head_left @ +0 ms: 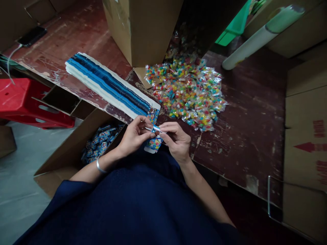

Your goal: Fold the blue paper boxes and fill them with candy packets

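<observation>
A small blue printed carton with white flaps is held between my two hands at the table's front edge. My left hand pinches its left side, and my right hand pinches the flaps from the right. Beyond them, a long row of flat blue and white cartons lies diagonally on the table. To the right of that row is a pile of clear bags of colourful candies. At the lower left, an open cardboard box holds many small blue printed packs.
A tall cardboard box stands behind the candy pile. On the dark red table a white tube slants at the back right. A red stool, a phone with a cable, a green bin and right-hand cartons surround it.
</observation>
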### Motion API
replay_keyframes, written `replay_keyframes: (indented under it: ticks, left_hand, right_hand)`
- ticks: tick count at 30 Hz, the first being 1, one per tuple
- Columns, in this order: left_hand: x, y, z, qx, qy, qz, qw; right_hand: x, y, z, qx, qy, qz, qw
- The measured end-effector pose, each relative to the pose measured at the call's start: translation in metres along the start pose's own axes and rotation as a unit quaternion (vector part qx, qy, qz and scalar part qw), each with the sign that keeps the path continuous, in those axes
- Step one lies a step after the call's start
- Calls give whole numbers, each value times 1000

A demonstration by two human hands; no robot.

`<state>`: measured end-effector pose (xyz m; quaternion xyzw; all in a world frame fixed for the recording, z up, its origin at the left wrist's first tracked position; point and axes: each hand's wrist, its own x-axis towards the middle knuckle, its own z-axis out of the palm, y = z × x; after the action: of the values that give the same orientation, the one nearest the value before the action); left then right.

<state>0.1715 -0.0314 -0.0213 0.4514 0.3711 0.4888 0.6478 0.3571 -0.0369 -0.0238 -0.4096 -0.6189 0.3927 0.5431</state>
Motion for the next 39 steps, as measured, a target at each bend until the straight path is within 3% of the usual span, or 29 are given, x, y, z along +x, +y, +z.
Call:
replay_keyframes:
  ticks: [8, 13, 18, 21, 24, 27, 29, 30, 32, 35, 37, 39]
  left_hand:
    - [-3, -1, -1, 63, 1, 21, 998]
    - [-6, 2, -1, 67, -37, 12, 997]
    - [-8, 6, -2, 71, -52, -39, 995]
    - [-12, 5, 0, 67, -42, -67, 995]
    - [-20, 1, 2, 63, -34, -92, 993]
    - [-28, -5, 0, 68, -41, -139, 987]
    - [-29, -7, -7, 83, -68, -172, 979]
    - [-27, -6, -13, 104, -94, -185, 973]
    - [-19, -1, -25, 183, -162, -194, 950]
    - [-4, 18, -43, 313, -269, -154, 898]
    - [4, 31, -52, 342, -327, -114, 874]
    - [8, 39, -57, 332, -353, -92, 870]
  right_hand:
    - [13, -9, -6, 61, -3, 212, 975]
    - [18, -3, -16, 57, -21, 242, 968]
    - [21, -3, -17, 62, -43, 258, 963]
    - [16, -9, -14, 34, -59, 225, 972]
    - [4, -15, -16, -17, -83, 142, 986]
    - [-1, -12, -29, -73, -154, 68, 983]
    - [5, -2, -43, -167, -138, 31, 976]
    - [12, 5, -50, -242, -85, 23, 966]
    - [29, 21, -64, -415, -3, 13, 910]
    - [53, 45, -79, -547, -45, -4, 836]
    - [61, 56, -86, -566, -80, -27, 820]
    - [61, 60, -91, -551, -77, -48, 830]
